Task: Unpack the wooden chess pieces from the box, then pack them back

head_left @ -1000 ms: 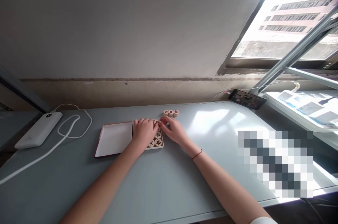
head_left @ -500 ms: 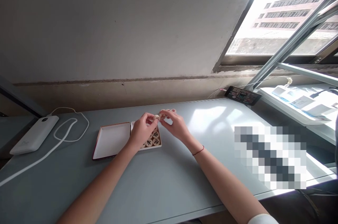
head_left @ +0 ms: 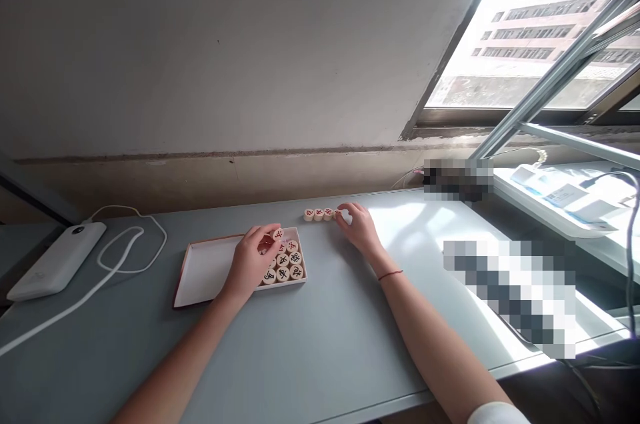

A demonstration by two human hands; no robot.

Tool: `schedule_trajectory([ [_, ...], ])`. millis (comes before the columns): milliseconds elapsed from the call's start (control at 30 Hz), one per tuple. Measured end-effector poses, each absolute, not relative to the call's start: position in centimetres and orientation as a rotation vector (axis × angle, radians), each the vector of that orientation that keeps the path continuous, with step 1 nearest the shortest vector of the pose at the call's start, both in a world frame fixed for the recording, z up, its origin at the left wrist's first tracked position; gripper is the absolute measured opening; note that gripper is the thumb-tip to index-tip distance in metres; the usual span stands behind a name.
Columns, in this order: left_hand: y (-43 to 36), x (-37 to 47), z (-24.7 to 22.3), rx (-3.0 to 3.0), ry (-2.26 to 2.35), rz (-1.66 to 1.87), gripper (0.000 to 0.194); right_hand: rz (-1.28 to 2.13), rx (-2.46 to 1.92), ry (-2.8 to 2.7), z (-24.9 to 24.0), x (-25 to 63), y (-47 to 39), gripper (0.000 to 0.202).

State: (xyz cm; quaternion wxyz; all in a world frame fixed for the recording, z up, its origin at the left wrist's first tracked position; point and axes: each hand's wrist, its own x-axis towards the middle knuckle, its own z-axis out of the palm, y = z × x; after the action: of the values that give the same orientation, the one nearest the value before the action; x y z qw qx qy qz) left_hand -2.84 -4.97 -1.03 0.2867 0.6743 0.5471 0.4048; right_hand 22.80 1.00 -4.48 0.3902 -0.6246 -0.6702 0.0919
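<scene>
My left hand (head_left: 251, 260) pinches a round xiangqi piece (head_left: 278, 235) with a red character, held just over the open white box (head_left: 303, 257). Several xiangqi pieces with black characters (head_left: 283, 273) lie in that box, partly covered by my fingers. Farther back on the table, my right hand (head_left: 358, 225) has its thumb and fingers closed on another red-lettered xiangqi piece (head_left: 338, 215). That one sits at the right end of a short row of red-lettered pieces (head_left: 319, 215). The box's lid (head_left: 205, 271) lies open at the left.
A white power bank (head_left: 59, 259) with a looping white cable (head_left: 133, 244) lies on the left of the grey table (head_left: 300, 357). Blurred-out items stand at the right. A white tray with small boxes (head_left: 565, 197) is on a shelf by the window.
My right hand has moved right and back with a piece, to the end of the row. My left hand has drawn back left over the box, a piece in its fingers.
</scene>
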Motion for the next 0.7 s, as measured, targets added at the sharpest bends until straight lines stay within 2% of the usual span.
schedule_trajectory([
  [67,-5.3,-2.5,-1.0,1.951,1.503,1.048,0.024,0.298,-1.466,-1.712,-3.1,20.8,-0.3,0.019],
  [200,-6.0,-2.0,-0.9,2.228,1.445,1.047,0.022,0.747,-1.163,-1.871,-0.8,16.1,-3.7,0.024],
  [333,-6.3,-1.9,-1.2,2.355,1.392,1.091,0.021,0.835,-1.104,-1.844,-0.4,13.9,-5.0,0.017],
  [433,-6.2,-1.9,-1.3,2.403,1.453,1.093,0.026,0.737,-1.136,-1.711,-1.1,15.8,-3.5,0.022],
  [500,-6.2,-2.1,-1.1,2.431,1.489,1.087,0.029,0.553,-1.264,-1.58,-1.9,18.2,-1.8,0.027],
  [700,-5.9,-2.8,-0.7,2.487,1.467,1.104,0.023,0.305,-1.659,-1.573,-4.7,24.1,1.4,0.031],
])
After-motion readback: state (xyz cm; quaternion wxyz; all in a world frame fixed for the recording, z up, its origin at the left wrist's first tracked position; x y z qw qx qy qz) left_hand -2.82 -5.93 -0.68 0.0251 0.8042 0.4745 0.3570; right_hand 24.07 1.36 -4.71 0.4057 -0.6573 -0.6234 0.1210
